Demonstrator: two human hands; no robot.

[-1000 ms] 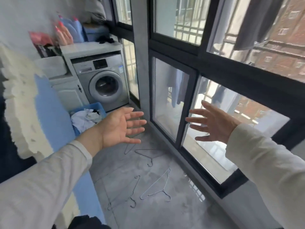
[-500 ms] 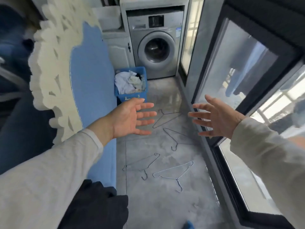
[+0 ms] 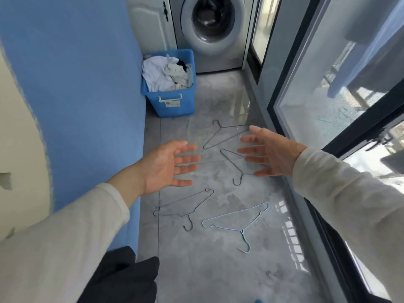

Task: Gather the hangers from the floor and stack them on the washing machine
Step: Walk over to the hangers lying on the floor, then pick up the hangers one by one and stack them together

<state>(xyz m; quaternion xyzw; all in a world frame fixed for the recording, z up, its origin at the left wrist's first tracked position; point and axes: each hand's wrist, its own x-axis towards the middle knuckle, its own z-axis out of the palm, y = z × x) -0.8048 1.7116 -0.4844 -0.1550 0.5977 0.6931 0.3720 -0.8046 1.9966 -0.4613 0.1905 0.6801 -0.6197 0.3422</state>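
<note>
Nothing's picked up yet: all four wire hangers [image 3: 235, 224] lie on the grey floor [image 3: 218, 270], mid-frame. Left hand [image 3: 168, 166] and right hand [image 3: 270, 153] hover spread-fingered, empty; washing machine [image 3: 213, 29] waits top center.

The floor [image 3: 218, 270] is polished grey stone-look tile, glossy enough to mirror the window. Four thin wire hangers [image 3: 237, 224] lie on it (one coated pale blue, the rest dark metal). The basket [image 3: 175, 103] is smooth blue plastic holding crumpled cloth; the washing machine [image 3: 213, 29] front looks satin grey.
</note>
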